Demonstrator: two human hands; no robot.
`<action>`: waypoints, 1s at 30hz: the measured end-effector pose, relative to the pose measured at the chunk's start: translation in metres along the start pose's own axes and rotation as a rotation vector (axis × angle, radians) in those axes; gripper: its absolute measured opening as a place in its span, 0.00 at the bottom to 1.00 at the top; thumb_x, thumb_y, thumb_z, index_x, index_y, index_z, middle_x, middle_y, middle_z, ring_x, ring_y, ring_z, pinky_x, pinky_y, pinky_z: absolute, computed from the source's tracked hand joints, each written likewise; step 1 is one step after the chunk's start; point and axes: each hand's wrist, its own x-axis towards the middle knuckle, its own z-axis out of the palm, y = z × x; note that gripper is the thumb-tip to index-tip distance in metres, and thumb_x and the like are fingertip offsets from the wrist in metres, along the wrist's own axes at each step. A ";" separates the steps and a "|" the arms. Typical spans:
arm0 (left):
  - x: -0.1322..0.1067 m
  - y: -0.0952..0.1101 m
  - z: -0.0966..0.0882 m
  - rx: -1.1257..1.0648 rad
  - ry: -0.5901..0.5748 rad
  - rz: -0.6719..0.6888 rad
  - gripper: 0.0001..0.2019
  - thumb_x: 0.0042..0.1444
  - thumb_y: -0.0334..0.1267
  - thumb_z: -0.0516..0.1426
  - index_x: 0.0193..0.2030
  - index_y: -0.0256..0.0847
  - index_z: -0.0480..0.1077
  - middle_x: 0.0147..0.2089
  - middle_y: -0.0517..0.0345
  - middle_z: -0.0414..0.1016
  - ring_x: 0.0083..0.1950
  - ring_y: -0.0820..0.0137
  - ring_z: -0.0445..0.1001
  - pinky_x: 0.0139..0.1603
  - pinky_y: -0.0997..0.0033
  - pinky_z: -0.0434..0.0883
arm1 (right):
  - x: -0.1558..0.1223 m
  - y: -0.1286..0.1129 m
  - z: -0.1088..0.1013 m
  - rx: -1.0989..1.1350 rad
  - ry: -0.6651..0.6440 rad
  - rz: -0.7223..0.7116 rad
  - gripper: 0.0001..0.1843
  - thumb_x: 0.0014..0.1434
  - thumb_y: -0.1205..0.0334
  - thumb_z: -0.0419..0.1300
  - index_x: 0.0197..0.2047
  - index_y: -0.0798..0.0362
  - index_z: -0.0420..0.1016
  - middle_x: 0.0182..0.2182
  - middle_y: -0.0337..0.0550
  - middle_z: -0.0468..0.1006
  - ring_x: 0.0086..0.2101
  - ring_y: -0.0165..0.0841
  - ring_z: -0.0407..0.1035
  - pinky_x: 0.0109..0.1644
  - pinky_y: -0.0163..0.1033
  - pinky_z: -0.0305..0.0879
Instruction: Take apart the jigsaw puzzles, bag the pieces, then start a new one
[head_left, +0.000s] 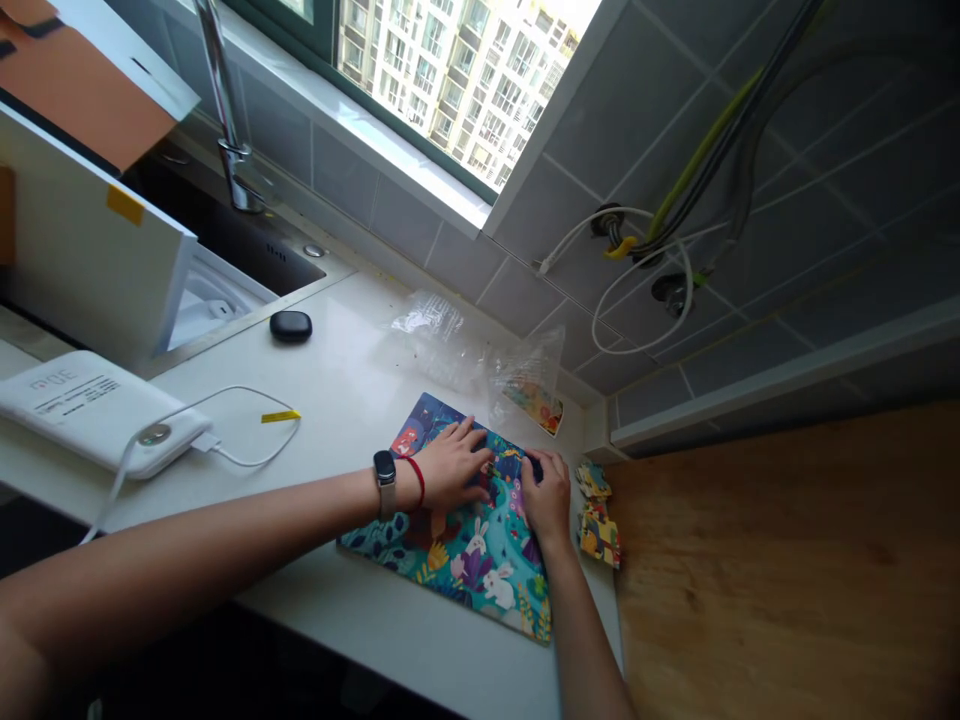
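On a kitchen counter [352,390], a left hand [450,465] is lying spread on a jigsaw puzzle [465,560], the right hand [546,495] pressing bunched fingers beside it; thin, light card, probably best gripped at its edges.

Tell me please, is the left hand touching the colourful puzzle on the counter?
Touching. The head view shows the left hand lying flat and spread on the puzzle, over its upper part, with no gap visible.
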 end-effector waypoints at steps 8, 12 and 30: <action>0.019 -0.018 0.020 -0.014 0.135 0.024 0.25 0.66 0.50 0.59 0.66 0.44 0.68 0.71 0.42 0.66 0.76 0.42 0.57 0.76 0.36 0.51 | -0.003 -0.003 -0.002 0.011 -0.002 -0.050 0.13 0.69 0.60 0.56 0.48 0.52 0.80 0.44 0.52 0.79 0.47 0.45 0.72 0.56 0.53 0.68; 0.016 -0.017 0.017 -0.011 0.116 0.058 0.22 0.68 0.47 0.57 0.65 0.44 0.68 0.68 0.42 0.68 0.74 0.44 0.60 0.75 0.36 0.53 | -0.003 -0.007 -0.005 -0.001 0.055 -0.038 0.11 0.68 0.60 0.57 0.49 0.51 0.80 0.44 0.51 0.77 0.48 0.46 0.71 0.56 0.53 0.68; 0.015 -0.015 0.010 0.103 0.015 0.002 0.24 0.71 0.52 0.53 0.69 0.44 0.64 0.74 0.43 0.60 0.78 0.46 0.54 0.77 0.37 0.51 | -0.004 -0.005 -0.032 0.224 0.196 -0.022 0.19 0.67 0.72 0.50 0.45 0.49 0.81 0.39 0.46 0.81 0.42 0.40 0.76 0.49 0.47 0.74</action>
